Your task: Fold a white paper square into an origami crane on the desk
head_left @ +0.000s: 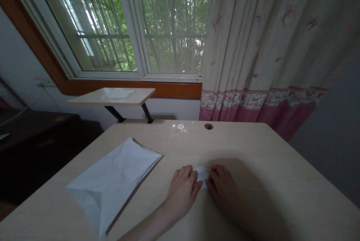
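A small folded piece of white paper (201, 173) lies on the pale wooden desk (253, 151), mostly covered by my two hands. My left hand (182, 190) rests palm down on its left side, fingers together and pressing on it. On the paper's right side my right hand (222, 186) lies the same way, fingers curled down onto the edge. The thumbs nearly meet in front of the paper.
A stack of creased white sheets (112, 183) lies on the desk to the left of my hands. A small raised shelf (112, 96) stands at the back under the window. A cable hole (208, 126) sits near the desk's far edge. A curtain (267, 46) hangs at right.
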`<state>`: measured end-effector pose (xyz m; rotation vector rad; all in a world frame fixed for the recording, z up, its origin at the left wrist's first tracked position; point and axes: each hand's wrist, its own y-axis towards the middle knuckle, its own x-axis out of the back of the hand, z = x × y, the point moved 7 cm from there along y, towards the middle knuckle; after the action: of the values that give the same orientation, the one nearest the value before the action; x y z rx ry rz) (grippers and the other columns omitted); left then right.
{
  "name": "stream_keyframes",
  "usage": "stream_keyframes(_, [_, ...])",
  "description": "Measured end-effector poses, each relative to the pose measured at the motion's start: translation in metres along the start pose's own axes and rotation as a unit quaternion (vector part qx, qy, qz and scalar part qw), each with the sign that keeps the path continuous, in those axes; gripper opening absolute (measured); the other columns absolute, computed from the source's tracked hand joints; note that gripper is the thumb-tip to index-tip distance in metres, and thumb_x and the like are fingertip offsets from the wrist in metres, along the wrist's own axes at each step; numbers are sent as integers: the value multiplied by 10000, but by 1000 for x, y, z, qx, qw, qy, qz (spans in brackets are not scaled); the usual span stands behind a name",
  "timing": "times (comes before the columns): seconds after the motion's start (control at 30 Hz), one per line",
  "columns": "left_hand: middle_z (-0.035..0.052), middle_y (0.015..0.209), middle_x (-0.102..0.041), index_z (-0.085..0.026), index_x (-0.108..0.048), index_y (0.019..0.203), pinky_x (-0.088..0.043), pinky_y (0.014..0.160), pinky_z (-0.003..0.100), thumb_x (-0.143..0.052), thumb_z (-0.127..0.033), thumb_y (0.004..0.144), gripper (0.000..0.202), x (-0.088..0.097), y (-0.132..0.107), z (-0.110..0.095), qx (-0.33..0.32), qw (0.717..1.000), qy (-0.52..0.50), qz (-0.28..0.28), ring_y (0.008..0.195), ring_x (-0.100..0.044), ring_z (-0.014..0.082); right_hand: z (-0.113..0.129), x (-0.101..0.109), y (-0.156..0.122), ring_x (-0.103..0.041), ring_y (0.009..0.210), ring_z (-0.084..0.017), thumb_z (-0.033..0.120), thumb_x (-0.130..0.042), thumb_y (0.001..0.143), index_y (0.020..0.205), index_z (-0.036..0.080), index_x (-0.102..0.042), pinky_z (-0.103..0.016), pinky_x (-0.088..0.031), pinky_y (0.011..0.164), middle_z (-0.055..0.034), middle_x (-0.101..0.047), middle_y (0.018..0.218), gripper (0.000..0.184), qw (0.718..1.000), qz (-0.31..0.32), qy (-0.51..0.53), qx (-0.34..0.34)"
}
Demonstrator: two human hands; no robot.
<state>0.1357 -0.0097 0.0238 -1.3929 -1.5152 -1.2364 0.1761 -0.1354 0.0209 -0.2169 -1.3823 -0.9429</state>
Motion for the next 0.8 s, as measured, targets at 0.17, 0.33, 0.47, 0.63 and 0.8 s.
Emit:
stream_keyframes(0.17, [67, 1043, -578, -188, -583, 939, -394, 858, 387, -500, -301, 935, 141, 2, 1, -2, 13, 1000, 20, 16, 992, -522, 251, 3, 3, 0, -555, 914, -253, 174, -476, 875, 910, 179, -575, -446, -472, 828, -101, -586, 978, 105, 1000, -1, -27, -2])
stream_keyframes(0.33, [54, 977, -571, -194, -579, 895, -387, 842, 375, -501, -299, 922, 134, 5, 0, -4, 18, 1000, 5, 8, 962, -517, 243, 1, 0, -3, -549, 943, -256, 180, -434, 887, 922, 179, -569, -450, -454, 860, -108, -587, 995, 139, 999, -20, -42, 2])
stream_keyframes(0.47, [47, 956, -562, -196, -565, 872, -381, 829, 372, -501, -295, 914, 126, 6, -2, -6, 18, 1000, -2, 1, 948, -510, 242, 4, 0, -3, -550, 938, -264, 175, -406, 889, 920, 165, -568, -459, -455, 846, -122, -595, 985, 165, 998, -28, -55, 7])
stream_keyframes(0.63, [45, 965, -558, -200, -563, 868, -373, 825, 362, -510, -325, 916, 144, 5, -1, -6, 19, 1000, -3, 5, 949, -506, 239, 6, 5, -1, -551, 925, -257, 166, -392, 885, 925, 165, -575, -452, -455, 837, -118, -600, 961, 187, 999, -23, -46, -2])
stream_keyframes(0.8, [48, 977, -565, -198, -569, 878, -366, 829, 360, -526, -334, 915, 146, 4, 0, -3, 19, 1000, -4, 6, 961, -509, 240, 6, 4, 0, -545, 939, -260, 182, -407, 901, 886, 165, -581, -455, -447, 850, -118, -598, 978, 176, 999, -10, -31, -8])
